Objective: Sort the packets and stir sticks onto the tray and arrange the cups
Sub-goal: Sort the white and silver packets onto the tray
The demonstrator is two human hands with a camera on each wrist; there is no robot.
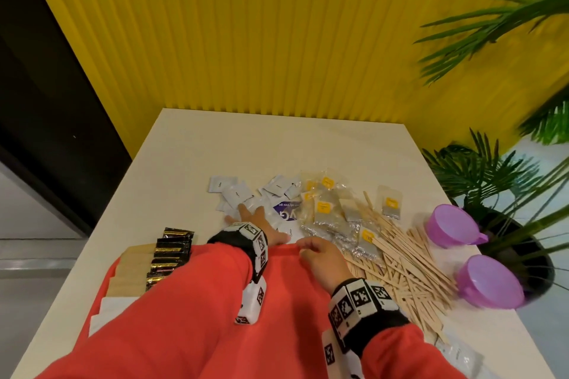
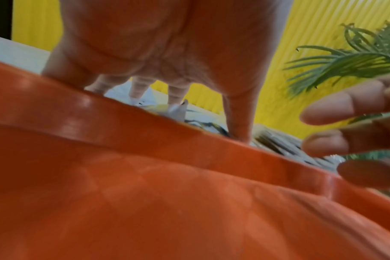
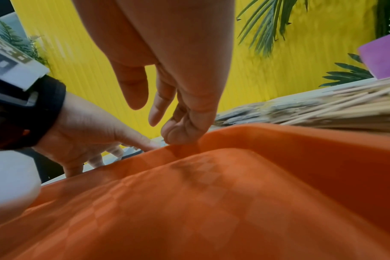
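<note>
Head view only: white packets (image 1: 237, 194), foil sachets (image 1: 332, 215), wooden stir sticks (image 1: 409, 258), two purple cups (image 1: 489, 280) on cream table (image 1: 184, 163); ribbed yellow wall.

Left wrist: left hand (image 2: 167, 44) flat, fingers spread on packets past orange tray (image 2: 145, 193) rim.

Right wrist: right hand (image 3: 178, 73) loose, holding nothing, fingertip touching rim; tray floor faintly checkered.

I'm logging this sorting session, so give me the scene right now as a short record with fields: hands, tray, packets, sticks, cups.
left hand: open, fingers spread flat on the white packets just past the tray's far rim
right hand: open, fingertips at the far rim of the orange tray, no grip on anything
on tray: black-and-gold sachets and tan packets along its left side
foil tea bags: heaped on the table
wooden stir sticks: loose pile on the table
purple cups: two, at the table's right edge
</note>
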